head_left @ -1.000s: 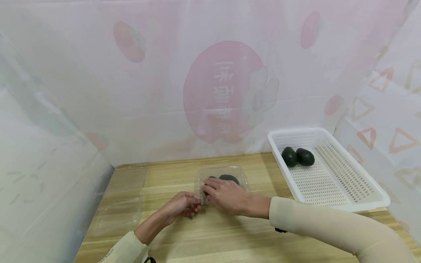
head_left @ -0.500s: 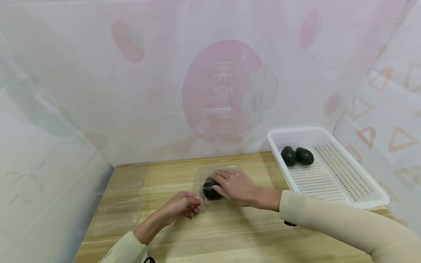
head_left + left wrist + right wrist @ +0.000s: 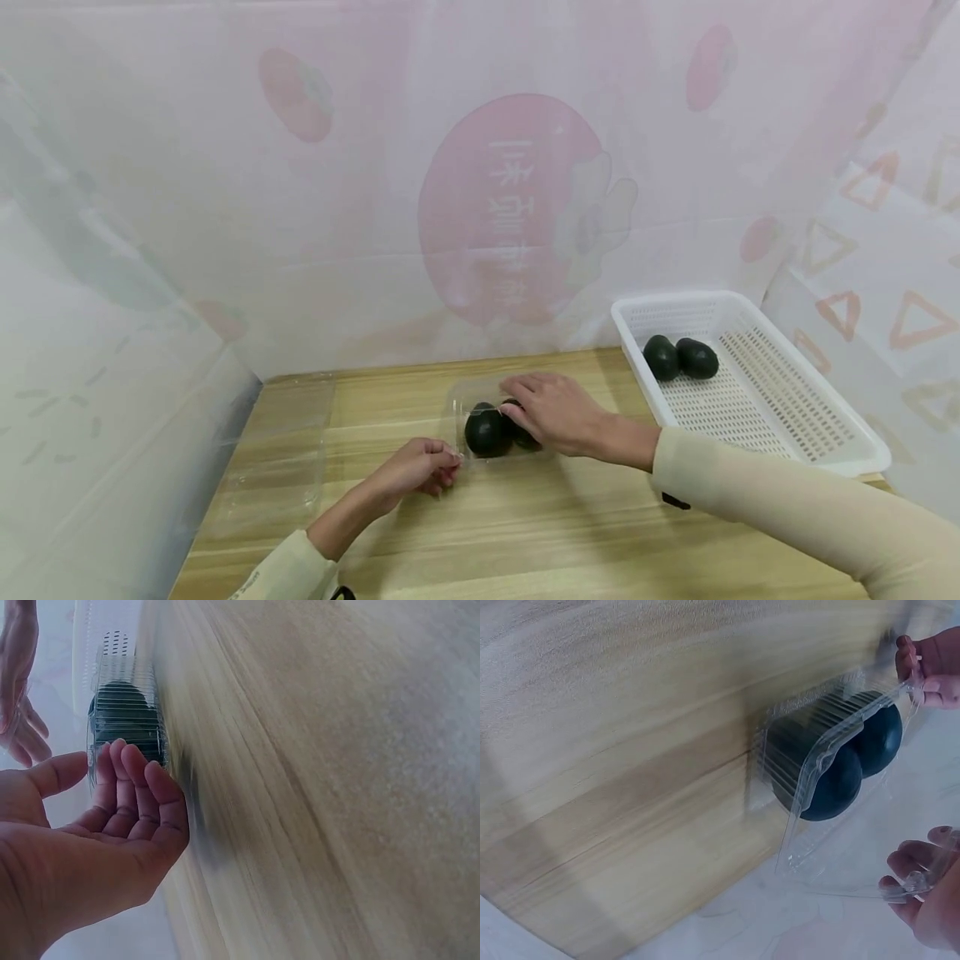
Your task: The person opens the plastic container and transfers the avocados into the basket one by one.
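Observation:
Two dark green avocados (image 3: 487, 430) (image 3: 832, 784) lie side by side in a clear plastic clamshell box (image 3: 463, 408) (image 3: 810, 761) on the table. My left hand (image 3: 420, 468) (image 3: 112, 832) pinches the box's near left corner between thumb and fingers. My right hand (image 3: 566, 417) (image 3: 934, 889) is over the box's right side and partly hides the right avocado in the head view. In the right wrist view its fingers grip the edge of the raised clear lid (image 3: 829, 870). The lid's outline is hard to make out in the head view.
A white perforated basket (image 3: 757, 417) at the right holds two more avocados (image 3: 678, 358). Clear plastic packaging (image 3: 281, 450) lies at the table's left side. Printed sheets (image 3: 360, 208) wall in the wooden table (image 3: 480, 533) at the back and sides.
My right hand has moved right and slightly back from above the avocados, so both now show. My left hand has stayed at the box's corner.

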`<action>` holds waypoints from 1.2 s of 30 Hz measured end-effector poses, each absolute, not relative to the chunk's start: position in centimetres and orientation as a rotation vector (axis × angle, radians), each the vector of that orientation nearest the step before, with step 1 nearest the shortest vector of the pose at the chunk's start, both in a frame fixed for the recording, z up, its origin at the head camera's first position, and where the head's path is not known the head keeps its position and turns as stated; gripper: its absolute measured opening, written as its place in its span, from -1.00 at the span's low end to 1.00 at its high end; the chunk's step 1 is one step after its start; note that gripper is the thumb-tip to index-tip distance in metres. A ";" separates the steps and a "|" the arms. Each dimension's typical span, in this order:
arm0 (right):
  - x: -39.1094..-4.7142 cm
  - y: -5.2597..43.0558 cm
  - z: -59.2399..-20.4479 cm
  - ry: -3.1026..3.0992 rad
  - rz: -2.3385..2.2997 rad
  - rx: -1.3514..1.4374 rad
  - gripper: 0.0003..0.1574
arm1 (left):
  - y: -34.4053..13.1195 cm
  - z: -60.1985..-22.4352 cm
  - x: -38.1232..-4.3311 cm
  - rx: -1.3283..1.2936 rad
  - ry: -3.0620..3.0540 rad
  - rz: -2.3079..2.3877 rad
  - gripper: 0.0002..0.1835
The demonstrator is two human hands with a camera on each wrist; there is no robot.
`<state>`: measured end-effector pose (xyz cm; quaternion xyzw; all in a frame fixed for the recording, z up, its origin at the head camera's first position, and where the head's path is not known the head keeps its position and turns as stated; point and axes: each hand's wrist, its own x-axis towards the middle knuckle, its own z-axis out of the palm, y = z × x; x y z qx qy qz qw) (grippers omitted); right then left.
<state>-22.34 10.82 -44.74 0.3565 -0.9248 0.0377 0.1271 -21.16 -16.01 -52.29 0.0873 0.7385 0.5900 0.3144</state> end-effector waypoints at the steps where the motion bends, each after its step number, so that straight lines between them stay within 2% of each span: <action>1: -22.4 10.9 -44.7 -2.699 0.118 1.027 -0.47 | -16.0 -52.3 -21.1 0.238 1.977 1.544 -0.69; 12: -23.5 11.6 -43.9 -2.761 0.324 0.922 -0.42 | -15.9 -52.4 -20.8 0.375 2.351 1.387 -0.76; 22: -25.2 12.0 -43.3 -2.794 0.577 0.817 -0.41 | -15.4 -52.8 -21.2 0.478 2.565 1.339 -0.27; 28: -26.0 12.2 -43.1 -2.788 0.782 0.774 -0.47 | -15.3 -52.7 -21.2 0.539 2.650 1.250 -0.16; 36: -27.4 12.2 -42.6 -2.766 1.123 0.674 -0.50 | -14.7 -53.0 -21.8 0.685 2.778 1.099 -0.13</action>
